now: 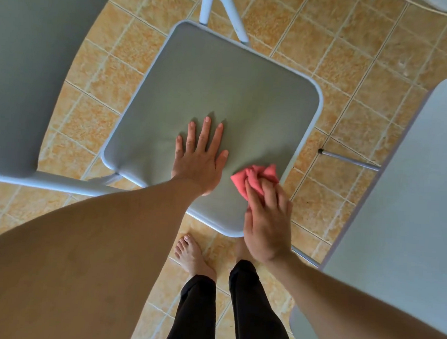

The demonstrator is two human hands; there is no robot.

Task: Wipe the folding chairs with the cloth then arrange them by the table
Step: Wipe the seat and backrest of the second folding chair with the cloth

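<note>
A folding chair with a grey padded seat [222,90] and a pale metal frame stands in the middle of the head view. My left hand [199,160] lies flat on the near part of the seat, fingers spread, holding nothing. My right hand [266,219] is closed on a crumpled pink cloth [256,174], which presses on the seat near its near right edge. The chair's white legs [221,9] show beyond the far edge of the seat.
A second grey chair surface [27,65] fills the left side, and another pale grey surface [412,194] runs along the right, with a thin metal leg [348,160] under it. The floor is orange tile [367,60]. My bare feet [191,253] stand just before the chair.
</note>
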